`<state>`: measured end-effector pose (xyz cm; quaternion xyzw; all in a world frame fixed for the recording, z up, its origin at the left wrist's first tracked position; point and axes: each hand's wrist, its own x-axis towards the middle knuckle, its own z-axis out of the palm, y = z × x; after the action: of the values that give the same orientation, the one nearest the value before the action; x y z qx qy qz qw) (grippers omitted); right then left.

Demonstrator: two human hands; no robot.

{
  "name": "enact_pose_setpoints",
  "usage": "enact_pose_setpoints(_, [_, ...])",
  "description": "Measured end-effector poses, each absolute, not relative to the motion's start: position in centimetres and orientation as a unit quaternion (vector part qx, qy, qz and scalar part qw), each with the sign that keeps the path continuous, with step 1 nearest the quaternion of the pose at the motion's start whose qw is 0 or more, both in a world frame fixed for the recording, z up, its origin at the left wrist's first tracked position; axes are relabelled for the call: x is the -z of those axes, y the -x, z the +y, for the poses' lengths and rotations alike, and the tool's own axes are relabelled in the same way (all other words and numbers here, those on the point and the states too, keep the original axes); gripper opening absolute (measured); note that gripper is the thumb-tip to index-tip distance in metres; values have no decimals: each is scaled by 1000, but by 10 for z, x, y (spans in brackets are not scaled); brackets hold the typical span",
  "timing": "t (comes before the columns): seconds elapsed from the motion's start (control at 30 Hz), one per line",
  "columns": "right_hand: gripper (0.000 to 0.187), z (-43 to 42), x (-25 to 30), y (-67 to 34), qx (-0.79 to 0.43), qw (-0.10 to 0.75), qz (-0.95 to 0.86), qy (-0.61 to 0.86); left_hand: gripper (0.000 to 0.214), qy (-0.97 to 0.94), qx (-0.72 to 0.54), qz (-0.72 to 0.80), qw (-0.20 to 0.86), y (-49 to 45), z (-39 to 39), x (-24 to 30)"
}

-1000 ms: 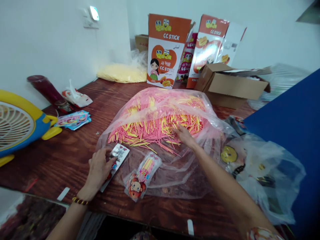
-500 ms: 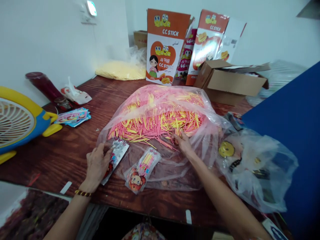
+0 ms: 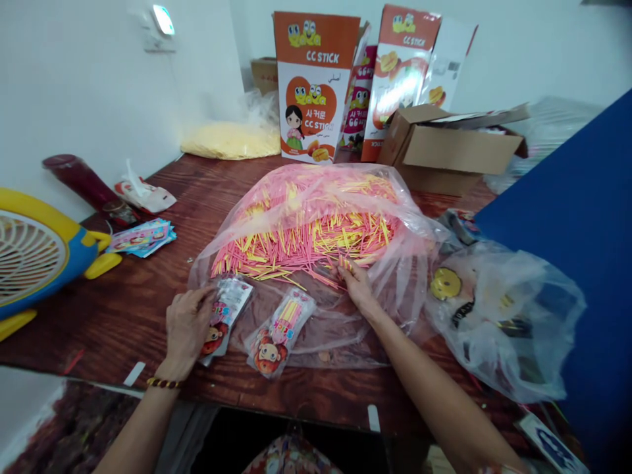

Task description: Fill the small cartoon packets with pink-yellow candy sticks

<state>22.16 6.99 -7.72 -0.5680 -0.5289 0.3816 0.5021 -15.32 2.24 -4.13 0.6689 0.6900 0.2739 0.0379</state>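
A large clear plastic bag (image 3: 316, 359) lies spread on the table, with a heap of thin pink and yellow sticks (image 3: 306, 247) in its open mouth. My right hand (image 3: 356, 284) is closed at the near edge of the heap, a few sticks between its fingers. To the left, my left hand (image 3: 187, 324) has curled fingers pinching at the upper left edge of a small stack of printed stick packets (image 3: 230, 309); the exact grip is partly hidden. Between the hands, a filled packet (image 3: 280, 332) with a cartoon figure and sticks showing lies on the bag.
Tall orange and white cartons (image 3: 316, 85) stand at the back beside an open brown box (image 3: 454, 155). A yellow and blue fan (image 3: 44, 250) stands left, near more packets (image 3: 143, 237). A clear plastic bag (image 3: 513, 322) sits right, by a blue panel (image 3: 582, 217).
My left hand has shifted slightly left and its fingers have drawn to the packets' edge, uncovering more of the print. My right hand has pulled back slightly from the heap with sticks showing in its fingers.
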Motion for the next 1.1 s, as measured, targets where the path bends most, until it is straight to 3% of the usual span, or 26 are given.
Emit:
enact_pose_setpoints(0.2, [25, 68, 70, -221, -409, 500, -514, 565, 36, -620, -324, 696, 165, 157, 28, 37])
enact_pose_setpoints(0.33, [27, 68, 69, -220, -424, 534, -498, 536, 38, -630, -281, 713, 124, 159, 30, 33])
enact_pose_setpoints(0.5, [29, 66, 71, -221, -403, 506, -521, 556, 36, -650, -298, 694, 85, 161, 22, 9])
enact_pose_setpoints(0.57, [30, 65, 65, -219, -445, 543, -472, 534, 33, -607, -354, 692, 167, 156, 20, -5])
enact_pose_setpoints(0.67, [31, 62, 47, -210, -561, 582, -369, 460, 37, -500, -438, 647, 374, 136, 19, -20])
enact_pose_setpoints(0.8, [31, 52, 25, -192, -642, 556, -335, 408, 32, -490, -450, 566, 487, 92, 16, -19])
enact_pose_setpoints(1.1, [19, 27, -15, -158, -401, 398, -711, 418, 23, -520, -398, 525, 543, 48, 4, -5])
